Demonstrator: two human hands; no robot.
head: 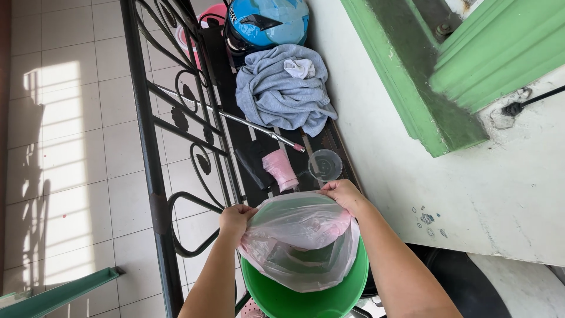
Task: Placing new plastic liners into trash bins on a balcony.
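Plastic bag (303, 238), translucent pinkish, sits in the mouth of the green bucket (306, 297). My left hand (235, 219) and right hand (343, 194) each have their grip pinched on the bag's rim, stretching it apart. Clear cup (325, 165) and grey cloth (282, 94) lie beyond on the worktop (341, 150).

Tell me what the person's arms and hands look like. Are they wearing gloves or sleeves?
No gloves and no sleeves show. Both forearms come up from the bottom edge bare all the way to the wrists. The left hand and the right hand are bare too, with no watch, bracelet or ring visible. The fingers are curled, so the nails are mostly hidden.
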